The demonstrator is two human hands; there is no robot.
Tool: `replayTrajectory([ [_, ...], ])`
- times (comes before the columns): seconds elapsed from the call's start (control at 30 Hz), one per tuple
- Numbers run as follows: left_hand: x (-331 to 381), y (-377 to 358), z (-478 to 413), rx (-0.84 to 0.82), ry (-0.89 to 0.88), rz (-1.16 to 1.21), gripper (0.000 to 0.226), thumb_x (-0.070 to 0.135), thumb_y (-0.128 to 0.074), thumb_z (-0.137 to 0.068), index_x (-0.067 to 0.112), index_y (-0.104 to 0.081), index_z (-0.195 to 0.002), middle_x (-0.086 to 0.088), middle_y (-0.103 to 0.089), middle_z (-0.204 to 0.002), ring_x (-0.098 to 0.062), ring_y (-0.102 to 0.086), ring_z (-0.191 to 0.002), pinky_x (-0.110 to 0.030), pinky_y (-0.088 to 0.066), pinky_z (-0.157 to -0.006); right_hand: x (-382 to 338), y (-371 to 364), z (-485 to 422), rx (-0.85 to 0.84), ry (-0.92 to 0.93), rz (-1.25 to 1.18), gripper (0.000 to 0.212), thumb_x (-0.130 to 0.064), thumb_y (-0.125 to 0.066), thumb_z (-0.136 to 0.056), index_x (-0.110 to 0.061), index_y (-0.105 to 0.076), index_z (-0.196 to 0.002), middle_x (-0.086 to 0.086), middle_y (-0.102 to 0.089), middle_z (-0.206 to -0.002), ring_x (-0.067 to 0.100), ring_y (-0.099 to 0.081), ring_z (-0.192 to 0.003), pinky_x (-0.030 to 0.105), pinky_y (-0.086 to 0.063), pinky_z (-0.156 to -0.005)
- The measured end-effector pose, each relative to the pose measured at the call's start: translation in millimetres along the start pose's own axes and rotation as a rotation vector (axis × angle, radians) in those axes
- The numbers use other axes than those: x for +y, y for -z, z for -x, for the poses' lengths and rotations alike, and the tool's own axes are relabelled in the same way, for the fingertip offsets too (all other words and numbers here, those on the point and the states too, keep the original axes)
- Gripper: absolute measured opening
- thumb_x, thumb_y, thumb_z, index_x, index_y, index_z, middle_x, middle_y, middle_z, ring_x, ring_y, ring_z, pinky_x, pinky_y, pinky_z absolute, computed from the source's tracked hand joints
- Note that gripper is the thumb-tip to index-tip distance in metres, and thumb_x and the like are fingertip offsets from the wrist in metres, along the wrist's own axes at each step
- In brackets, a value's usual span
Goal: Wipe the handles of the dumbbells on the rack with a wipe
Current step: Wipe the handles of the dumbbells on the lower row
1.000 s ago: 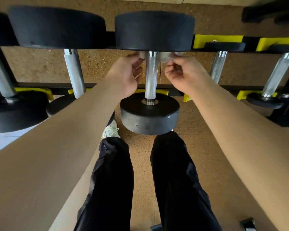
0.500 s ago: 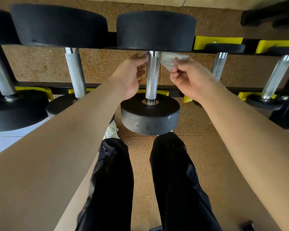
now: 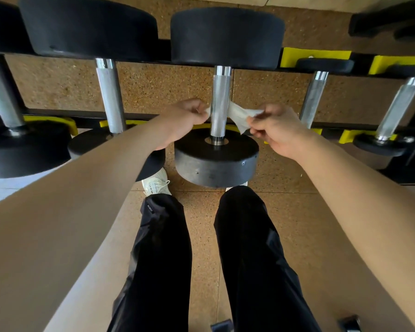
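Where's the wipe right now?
Head view, centre: the wipe loops behind the middle dumbbell handle, its ends pinched by the left hand and right hand.

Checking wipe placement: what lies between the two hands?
In the head view, the middle dumbbell's handle stands between the left hand and the right hand; the wipe, pinched at both ends, passes behind it.

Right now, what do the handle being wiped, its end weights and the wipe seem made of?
Handle: metal, probably chromed steel; silvery sheen, duller finely textured grip section. End weights: matte black, likely rubber or rubber-coated; no shine, scuffed grey edge. Wipe: thin white paper or nonwoven cloth; it creases limply. Dampness cannot be told.
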State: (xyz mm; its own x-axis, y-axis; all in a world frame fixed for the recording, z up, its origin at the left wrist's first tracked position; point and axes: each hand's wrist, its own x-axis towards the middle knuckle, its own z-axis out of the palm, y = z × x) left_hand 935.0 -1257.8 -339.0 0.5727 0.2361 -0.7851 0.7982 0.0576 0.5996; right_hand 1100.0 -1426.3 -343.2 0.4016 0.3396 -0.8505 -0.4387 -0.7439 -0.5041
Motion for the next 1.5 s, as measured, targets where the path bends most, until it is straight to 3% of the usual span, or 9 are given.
replayTrajectory([
  [0.3,-19.2,6.8,20.4,-0.149,0.079,-0.362,0.011,0.041,-0.060,-0.097,0.045,-0.062,-0.087,0.003,-0.058,-0.116,-0.031,-0.043,-0.128,-0.052,-0.029,-0.110,-2.1,-25.8,1.0,-0.114,0.145,0.721,0.010,-0.008,-0.070,-0.089,-0.018,-0.067,-0.090,-0.002,-0.064,-0.091,0.016,-0.062,-0.091,0.031,-0.051,-0.082],
  [0.43,-7.6,-12.7,15.2,-0.097,0.051,-0.432,0.015,0.045,-0.057,-0.092,0.053,-0.060,-0.080,0.000,-0.056,-0.120,-0.036,-0.037,-0.131,-0.059,-0.024,-0.112,-4.8,-11.3,10.6,-0.152,0.188,0.893,0.006,-0.012,-0.069,-0.092,-0.017,-0.068,-0.095,-0.006,-0.060,-0.090,0.010,-0.057,-0.084,0.023,-0.043,-0.069],
  [0.57,0.5,-3.5,30.9,-0.194,0.041,-0.278,0.016,0.024,-0.061,-0.093,0.031,-0.063,-0.079,0.006,-0.057,-0.093,-0.023,-0.048,-0.099,-0.030,-0.033,-0.087,-6.6,-39.7,3.1,-0.092,0.251,0.996,0.009,-0.017,-0.067,-0.093,-0.013,-0.068,-0.100,0.001,-0.061,-0.098,0.017,-0.058,-0.092,0.027,-0.043,-0.076],
  [0.73,3.2,3.6,56.7,-0.179,0.051,-0.091,0.017,0.020,-0.059,-0.092,0.007,-0.065,-0.100,-0.006,-0.057,-0.101,-0.017,-0.047,-0.090,-0.034,-0.029,-0.076,-3.7,-44.5,-3.1,-0.044,0.215,0.940,0.015,-0.020,-0.065,-0.095,-0.011,-0.071,-0.104,0.004,-0.065,-0.106,0.020,-0.060,-0.099,0.029,-0.048,-0.084],
  [0.83,9.1,-1.7,66.0,-0.106,0.057,0.008,0.017,0.022,-0.053,-0.087,0.008,-0.062,-0.082,-0.006,-0.051,-0.088,-0.019,-0.042,-0.086,-0.036,-0.026,-0.076,-2.9,-30.0,12.5,-0.061,0.264,0.927,0.012,-0.009,-0.067,-0.091,-0.015,-0.076,-0.098,-0.002,-0.069,-0.102,0.012,-0.062,-0.097,0.019,-0.048,-0.092],
  [0.97,-2.2,-0.8,85.8,-0.038,0.076,0.204,0.024,-0.003,-0.046,-0.100,0.004,-0.067,-0.112,-0.003,-0.062,-0.105,-0.022,-0.059,-0.110,-0.020,-0.051,-0.082,-6.1,-25.3,51.2,-0.070,0.347,0.799,0.035,-0.006,-0.070,-0.086,-0.022,-0.069,-0.116,-0.008,-0.066,-0.111,0.002,-0.063,-0.089,0.019,-0.052,-0.090],
  [1.1,-21.8,15.8,124.5,0.027,0.013,0.737,0.021,0.007,-0.049,-0.100,0.010,-0.061,-0.083,-0.007,-0.064,-0.095,-0.016,-0.068,-0.096,-0.034,-0.055,-0.094,-19.4,-59.7,92.1,-0.231,0.309,0.522,0.073,0.003,-0.069,-0.079,-0.034,-0.050,-0.139,-0.012,-0.049,-0.141,0.004,-0.062,-0.110,0.026,-0.058,-0.082],
  [1.37,-59.9,62.1,148.5,0.274,-0.045,0.965,0.035,-0.002,-0.068,-0.090,0.013,-0.045,-0.069,-0.019,-0.058,-0.087,-0.031,-0.066,-0.086,-0.031,-0.062,-0.077,-40.8,-149.7,124.2,-0.499,0.175,0.090,0.037,-0.016,-0.066,-0.092,-0.013,-0.061,-0.129,0.009,-0.068,-0.123,0.026,-0.067,-0.111,0.041,-0.056,-0.093],
  [1.5,-68.9,80.2,156.0,0.298,-0.061,1.063,0.035,-0.005,-0.070,-0.088,0.013,-0.046,-0.069,-0.016,-0.057,-0.081,-0.034,-0.065,-0.087,-0.037,-0.062,-0.085,-45.8,-191.9,134.7,-0.304,0.207,0.016,0.023,-0.004,-0.069,-0.091,-0.006,-0.067,-0.114,0.015,-0.070,-0.107,0.023,-0.070,-0.089,0.035,-0.060,-0.083],
])
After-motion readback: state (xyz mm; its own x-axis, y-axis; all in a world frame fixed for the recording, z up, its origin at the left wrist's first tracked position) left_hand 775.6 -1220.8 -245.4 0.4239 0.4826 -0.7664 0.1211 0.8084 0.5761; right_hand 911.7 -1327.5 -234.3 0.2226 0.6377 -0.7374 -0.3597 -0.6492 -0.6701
